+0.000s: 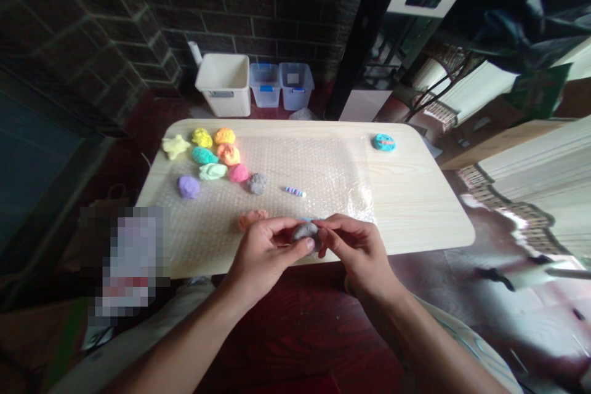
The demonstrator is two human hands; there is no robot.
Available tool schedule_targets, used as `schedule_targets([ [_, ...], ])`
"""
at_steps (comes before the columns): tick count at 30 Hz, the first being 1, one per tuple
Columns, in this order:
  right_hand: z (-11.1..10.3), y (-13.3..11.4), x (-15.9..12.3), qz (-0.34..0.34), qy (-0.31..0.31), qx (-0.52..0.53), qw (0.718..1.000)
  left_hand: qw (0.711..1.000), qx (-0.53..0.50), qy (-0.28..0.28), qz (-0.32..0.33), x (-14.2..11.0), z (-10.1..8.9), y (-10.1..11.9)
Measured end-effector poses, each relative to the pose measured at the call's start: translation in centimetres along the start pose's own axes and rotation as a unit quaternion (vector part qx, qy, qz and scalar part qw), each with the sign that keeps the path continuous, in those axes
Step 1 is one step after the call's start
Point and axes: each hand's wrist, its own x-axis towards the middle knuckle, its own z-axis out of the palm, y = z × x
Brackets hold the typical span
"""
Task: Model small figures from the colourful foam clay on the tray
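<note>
My left hand (263,252) and my right hand (355,246) meet over the near edge of the wooden table (415,197), both pinched round a small grey clay lump (305,233). Just left of my left hand lies a salmon-coloured clay piece (252,218), partly hidden by my fingers. Further back a small striped clay stick (294,191) rests on the bubble wrap sheet (300,166).
Several coloured clay lumps sit at the back left: a yellow star (174,146), orange (225,135), teal (204,156), pink (238,173), purple (188,186), grey (257,183). A blue clay disc (384,142) lies at the back right. Plastic bins (225,83) stand on the floor behind.
</note>
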Motion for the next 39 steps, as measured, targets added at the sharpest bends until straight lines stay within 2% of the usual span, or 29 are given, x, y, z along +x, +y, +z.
schedule_targets([
  [4,0.0,-0.3,0.0,-0.022,-0.017,-0.022,0.999,1.0,-0.015,0.0,-0.007,0.0,-0.1,-0.1],
  [7,0.0,-0.4,0.0,-0.011,-0.013,-0.013,1.0,0.999,-0.032,-0.005,-0.026,0.0,-0.1,-0.2],
  [14,-0.3,0.0,0.1,0.017,0.02,-0.005,1.0,0.988,-0.097,-0.024,-0.117,-0.2,-0.2,-0.5],
  [17,-0.1,0.0,0.0,0.02,-0.004,0.002,1.0,0.989,-0.089,-0.019,-0.115,-0.2,-0.3,-0.8],
  [22,-0.1,-0.1,0.2,0.018,-0.048,-0.004,0.999,0.989,-0.096,-0.042,-0.108,-0.1,-0.4,-1.1],
  [27,-0.5,-0.4,0.6,0.054,-0.043,0.013,0.997,0.99,-0.097,-0.059,-0.079,-0.1,-0.6,-0.7],
  [33,-0.7,-0.1,0.5,0.081,-0.03,0.021,0.996,0.987,-0.064,-0.125,-0.081,0.0,-1.1,-0.4],
  [39,-0.5,0.0,0.3,0.091,-0.029,-0.001,0.995,0.987,-0.057,-0.126,-0.087,0.0,-1.1,-0.4],
])
